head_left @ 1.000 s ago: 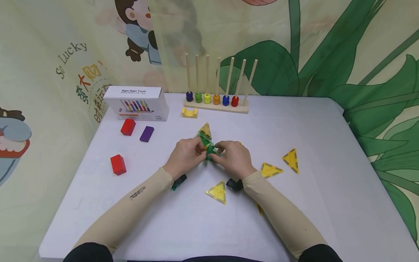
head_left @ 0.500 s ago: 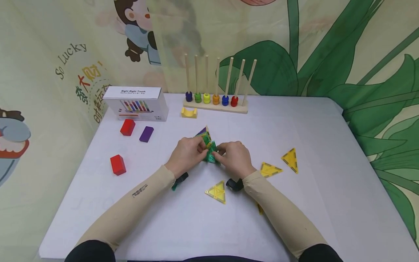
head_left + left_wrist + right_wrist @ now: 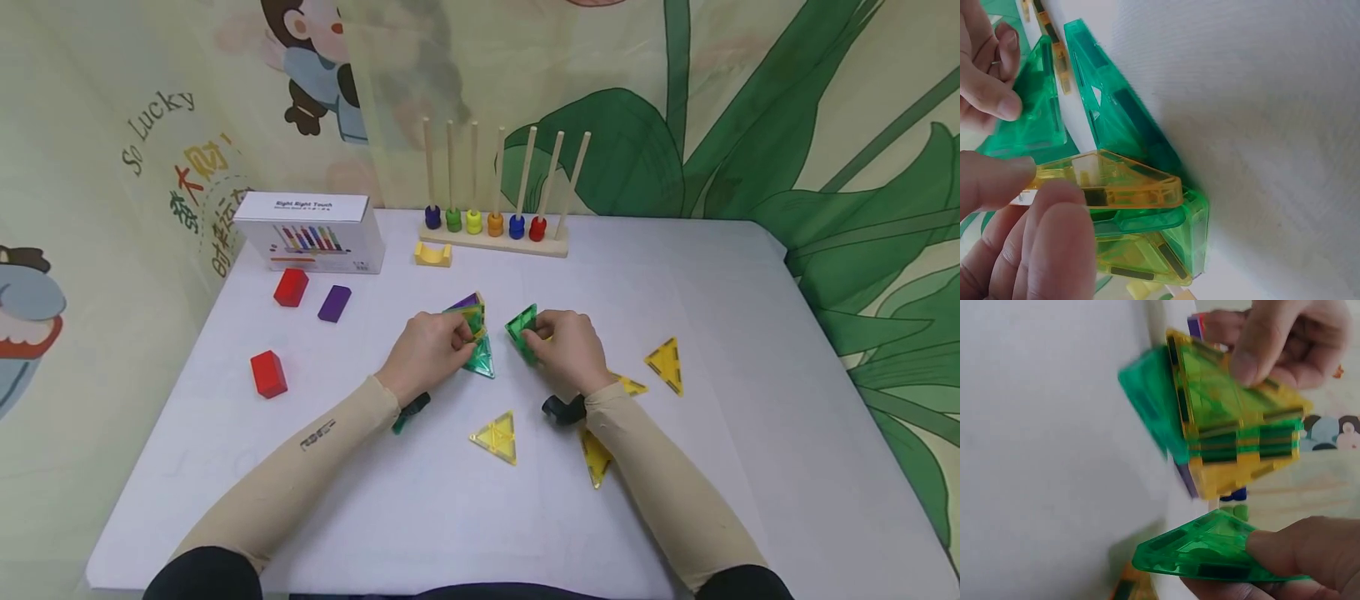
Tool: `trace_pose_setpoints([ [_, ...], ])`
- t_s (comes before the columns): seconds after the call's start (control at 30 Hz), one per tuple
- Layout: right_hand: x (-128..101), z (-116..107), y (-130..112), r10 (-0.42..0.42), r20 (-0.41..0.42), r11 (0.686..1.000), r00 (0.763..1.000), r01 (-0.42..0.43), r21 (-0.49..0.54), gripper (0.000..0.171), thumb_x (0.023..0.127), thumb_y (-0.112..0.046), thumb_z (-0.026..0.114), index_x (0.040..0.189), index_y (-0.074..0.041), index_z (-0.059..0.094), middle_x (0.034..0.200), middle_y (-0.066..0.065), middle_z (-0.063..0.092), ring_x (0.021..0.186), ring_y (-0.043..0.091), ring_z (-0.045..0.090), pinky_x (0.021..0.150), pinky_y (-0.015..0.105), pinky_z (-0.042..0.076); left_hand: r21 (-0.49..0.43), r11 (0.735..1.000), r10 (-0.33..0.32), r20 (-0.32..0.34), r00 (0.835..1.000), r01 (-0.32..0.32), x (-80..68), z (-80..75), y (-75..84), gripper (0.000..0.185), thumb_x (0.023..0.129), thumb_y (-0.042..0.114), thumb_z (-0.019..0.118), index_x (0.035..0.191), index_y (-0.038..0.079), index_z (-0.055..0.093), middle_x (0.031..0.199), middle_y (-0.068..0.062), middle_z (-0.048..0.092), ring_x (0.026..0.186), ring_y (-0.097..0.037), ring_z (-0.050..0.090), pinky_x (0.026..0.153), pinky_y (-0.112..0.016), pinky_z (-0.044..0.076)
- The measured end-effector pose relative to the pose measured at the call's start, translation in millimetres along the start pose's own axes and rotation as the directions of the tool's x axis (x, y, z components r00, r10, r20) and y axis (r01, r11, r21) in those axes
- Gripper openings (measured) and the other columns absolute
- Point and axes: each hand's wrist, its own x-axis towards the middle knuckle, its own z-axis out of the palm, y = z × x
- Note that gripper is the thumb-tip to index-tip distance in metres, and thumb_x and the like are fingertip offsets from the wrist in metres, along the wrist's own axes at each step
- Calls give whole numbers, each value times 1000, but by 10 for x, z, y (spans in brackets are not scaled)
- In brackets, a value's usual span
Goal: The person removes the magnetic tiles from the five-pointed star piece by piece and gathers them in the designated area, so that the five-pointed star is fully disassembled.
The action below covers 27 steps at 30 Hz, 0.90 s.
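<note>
My left hand [image 3: 435,350] pinches a cluster of translucent magnetic triangle tiles [image 3: 471,325], green, yellow and purple, at the table's middle; its fingertips [image 3: 1054,219] grip a yellow tile [image 3: 1116,184] of the cluster. A green tile [image 3: 480,358] lies flat against the cluster's near side. My right hand [image 3: 566,346] pinches a single green triangle tile [image 3: 521,329], held apart to the right of the cluster. In the right wrist view that green tile [image 3: 1210,556] sits below the cluster [image 3: 1229,419].
Loose yellow triangle tiles lie near: one [image 3: 497,436] in front, one [image 3: 595,454] by my right forearm, one [image 3: 666,364] further right. Red blocks [image 3: 268,373] and a purple block [image 3: 334,303] lie left. A white box [image 3: 311,233], yellow arch [image 3: 433,253] and peg rack [image 3: 495,229] stand behind.
My right hand has pulled a green tile off the cluster and moved it right, opening a gap. The left hand keeps hold of the remaining tiles.
</note>
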Motion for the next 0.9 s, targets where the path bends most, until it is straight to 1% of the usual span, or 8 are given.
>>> trace_pose_setpoints([
  [0.07, 65, -36, 43, 17, -6, 1000, 1000, -17, -6, 27, 98, -27, 71, 113, -5, 75, 95, 11, 80, 82, 22, 68, 66, 30, 53, 5, 1000, -5, 1, 1000, 5, -1, 2, 1, 7, 89, 13, 80, 91, 9, 74, 79, -3, 76, 67, -9, 67, 63, -22, 56],
  [0.13, 140, -59, 85, 40, -12, 999, 999, -40, -15, 30, 98, -28, 71, 116, -4, 73, 96, 12, 79, 78, 21, 68, 62, 27, 50, 12, 1000, -8, -3, 1000, 8, -4, 10, 0, 7, 89, 14, 80, 90, 9, 75, 78, -2, 76, 67, -8, 67, 62, -22, 56],
  [0.27, 268, -82, 142, 94, -8, 995, 996, -94, -19, 35, 99, -32, 70, 122, -6, 71, 98, 13, 78, 79, 22, 66, 63, 26, 48, 27, 1000, -11, -12, 1000, 11, -16, 24, 4, 8, 90, 16, 81, 89, 10, 76, 77, -1, 75, 66, -8, 65, 62, -22, 55],
  [0.37, 323, -91, 146, 113, -5, 993, 994, -114, -16, 38, 99, -33, 70, 125, -7, 70, 97, 13, 76, 79, 23, 65, 64, 27, 47, 31, 999, -15, -13, 1000, 16, -21, 17, 9, 9, 90, 17, 81, 89, 9, 76, 76, -1, 75, 65, -7, 64, 62, -22, 55],
  [0.47, 385, -109, 132, 137, 5, 990, 991, -137, -25, 35, 99, -35, 69, 122, -8, 68, 95, 12, 75, 78, 23, 63, 63, 28, 46, 35, 999, -21, -12, 1000, 21, -20, 6, 14, 10, 90, 17, 81, 89, 8, 77, 76, -1, 75, 65, -7, 64, 62, -22, 55],
  [0.6, 475, -156, 129, 182, 37, 983, 983, -180, -48, 34, 103, -38, 63, 119, -8, 61, 85, 8, 69, 72, 21, 59, 60, 28, 43, 36, 999, -27, -8, 1000, 27, -17, 11, 11, 10, 90, 18, 81, 89, 8, 77, 76, -1, 75, 65, -7, 64, 63, -22, 55],
  [0.77, 522, -201, 161, 224, 83, 974, 971, -220, -56, 37, 108, -41, 53, 125, -8, 49, 69, 2, 69, 64, 18, 60, 61, 30, 41, 25, 999, -28, -2, 1000, 28, -21, 22, 4, 10, 90, 17, 81, 89, 8, 77, 77, -1, 75, 66, -7, 65, 64, -22, 56],
  [0.9, 547, -203, 186, 228, 82, 971, 970, -221, -87, 37, 108, -43, 52, 117, -7, 51, 66, 2, 71, 62, 16, 62, 61, 32, 41, 21, 1000, -23, -7, 1000, 24, -19, 16, 0, 9, 90, 16, 81, 89, 8, 77, 77, -1, 75, 66, -7, 65, 65, -23, 56],
])
